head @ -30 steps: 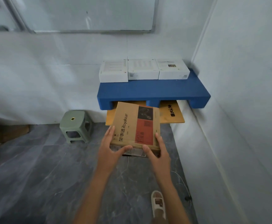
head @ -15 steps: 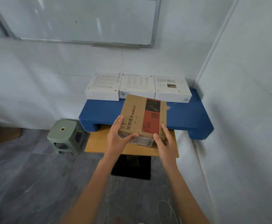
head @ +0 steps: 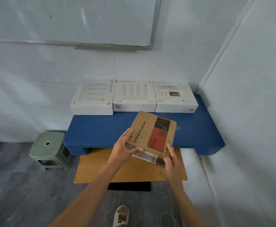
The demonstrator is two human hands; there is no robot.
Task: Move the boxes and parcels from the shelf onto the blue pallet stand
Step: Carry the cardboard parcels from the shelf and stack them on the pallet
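A brown cardboard box (head: 152, 133) with a red and black label and "Royalstar" print hangs tilted over the front edge of the blue pallet stand (head: 99, 130). My left hand (head: 124, 149) grips its near left corner, thumb underneath. My right hand (head: 172, 161) holds its near right corner. Three white flat boxes stand side by side along the back of the stand: the left white box (head: 93, 97), the middle white box (head: 134, 96) and the right white box (head: 175, 97).
The stand sits on a wooden table (head: 130, 171) in a corner between white walls. A green plastic stool (head: 49, 149) stands on the grey floor to the left. A whiteboard (head: 68, 20) hangs above. A slipper (head: 121, 216) shows at the bottom.
I have stepped closer and the brown box has moved forward from in front of the stand to over its front edge, now turned slightly clockwise. Both hands keep their hold.
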